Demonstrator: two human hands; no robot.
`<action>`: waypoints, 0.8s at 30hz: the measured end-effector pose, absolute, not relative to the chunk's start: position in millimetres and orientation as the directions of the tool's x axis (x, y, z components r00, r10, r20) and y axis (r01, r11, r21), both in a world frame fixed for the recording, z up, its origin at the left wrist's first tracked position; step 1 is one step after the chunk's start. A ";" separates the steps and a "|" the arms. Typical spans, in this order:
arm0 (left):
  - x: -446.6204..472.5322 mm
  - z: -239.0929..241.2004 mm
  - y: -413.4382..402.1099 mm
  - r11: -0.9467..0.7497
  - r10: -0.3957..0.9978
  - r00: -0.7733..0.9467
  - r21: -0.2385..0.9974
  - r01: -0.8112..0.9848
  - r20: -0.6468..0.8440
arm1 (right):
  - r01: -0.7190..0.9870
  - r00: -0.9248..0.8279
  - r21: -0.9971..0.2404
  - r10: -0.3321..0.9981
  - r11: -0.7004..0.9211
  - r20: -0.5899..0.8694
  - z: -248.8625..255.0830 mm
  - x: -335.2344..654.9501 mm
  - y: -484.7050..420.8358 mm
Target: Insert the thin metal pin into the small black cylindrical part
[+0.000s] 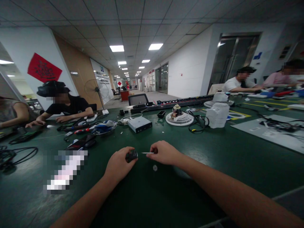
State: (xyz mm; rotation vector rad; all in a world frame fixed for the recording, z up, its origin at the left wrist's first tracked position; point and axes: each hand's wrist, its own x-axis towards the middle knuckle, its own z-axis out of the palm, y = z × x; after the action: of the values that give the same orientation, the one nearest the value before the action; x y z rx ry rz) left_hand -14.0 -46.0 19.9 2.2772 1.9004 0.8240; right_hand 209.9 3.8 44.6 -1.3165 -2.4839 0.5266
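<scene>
Left grip point(119, 163) tight around black part point(131, 155), right grip point(164, 153) tight on thin tool point(147, 153), green table point(166, 196) wide around both.

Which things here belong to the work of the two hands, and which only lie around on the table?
In hand: left hand gripping small black part; right hand holding thin metal tool; small pale disc, probably, lying beside them.
Lying about: silver box; white fan grille; white plastic housing; black cables.
</scene>
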 end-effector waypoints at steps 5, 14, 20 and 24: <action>-15.4 18.5 -45.0 -0.236 0.936 0.101 0.389 0.890 0.338 | 0.689 -0.630 -0.552 0.764 0.469 -0.138 46.0 215.6 2.6; -11.9 18.4 -46.7 -0.326 0.922 0.191 0.407 0.854 0.337 | 0.515 -0.525 -0.774 0.849 0.368 0.054 35.8 202.9 6.0; -6.5 22.9 -53.5 -0.424 0.892 0.292 0.420 0.802 0.345 | 0.348 -0.574 -0.813 0.792 0.466 0.208 26.8 198.3 3.5; -6.3 23.6 -54.8 -0.448 0.887 0.330 0.434 0.781 0.323 | 0.368 -0.545 -0.796 0.805 0.481 0.235 28.7 198.8 3.1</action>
State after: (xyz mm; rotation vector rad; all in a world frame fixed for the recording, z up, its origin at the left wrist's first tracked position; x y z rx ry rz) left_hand -6.3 -54.8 23.6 2.3914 1.5236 0.7781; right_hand 198.8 3.1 28.7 -0.9648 -2.1254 0.9408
